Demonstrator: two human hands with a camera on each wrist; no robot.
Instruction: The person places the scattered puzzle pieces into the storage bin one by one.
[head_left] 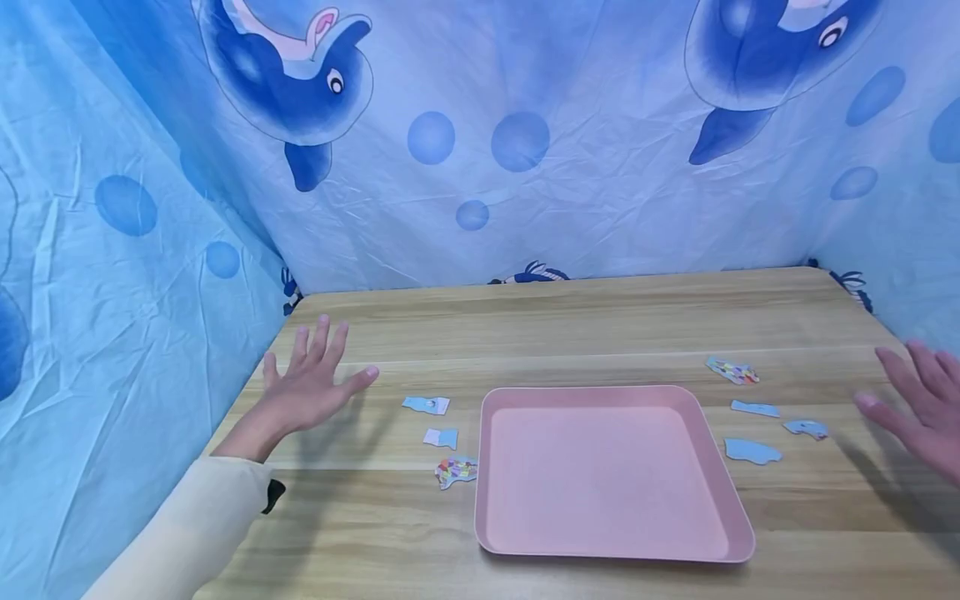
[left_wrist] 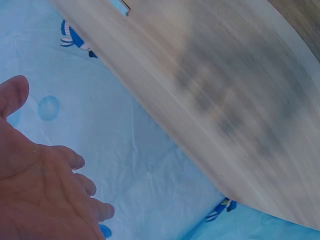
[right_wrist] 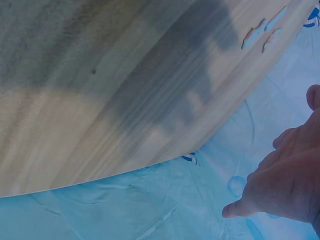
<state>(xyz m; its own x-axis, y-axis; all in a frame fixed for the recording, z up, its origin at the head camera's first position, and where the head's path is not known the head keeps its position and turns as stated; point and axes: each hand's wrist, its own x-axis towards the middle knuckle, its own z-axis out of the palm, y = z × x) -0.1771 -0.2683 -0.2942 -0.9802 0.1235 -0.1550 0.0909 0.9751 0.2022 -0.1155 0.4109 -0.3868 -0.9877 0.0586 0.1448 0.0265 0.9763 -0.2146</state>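
Note:
In the head view my left hand hovers over the left of the table with its fingers spread, holding nothing. Opposite it, my right hand is spread above the table at the right edge of view, also holding nothing. A shallow pink tray lies between them. Left of the tray are a blue-and-white puzzle piece, a smaller pale one and a multicoloured piece close against its side. Nearest my right hand lies a curved blue piece, with several others around it, including a multicoloured one.
The wooden table carries the tray and pieces. Blue cloth with dolphins and bubbles hangs behind and along both sides, meeting the table's edges. In the right wrist view, several pieces lie near the table edge.

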